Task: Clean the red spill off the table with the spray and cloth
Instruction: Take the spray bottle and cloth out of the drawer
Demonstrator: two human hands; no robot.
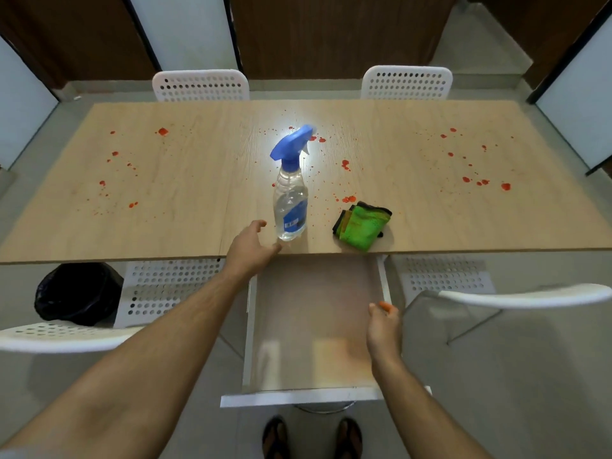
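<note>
A clear spray bottle (290, 200) with a blue trigger head stands upright near the front edge of the wooden table (165, 180). Just left of its base is my left hand (250, 248), fingers spread and relaxed, a small gap from the bottle. A folded green cloth (362, 225) lies to the bottle's right at the front edge. Red splatter (346, 164) dots the table in patches at left, centre and right. My right hand (384, 326) hangs below the table edge, fingers loose, holding nothing.
White perforated chairs stand at the far side (200, 85) (406, 81) and beside me (56, 336) (523, 294). A pulled-out chair seat (314, 326) sits directly below my hands. A black bin bag (77, 293) is on the floor at left.
</note>
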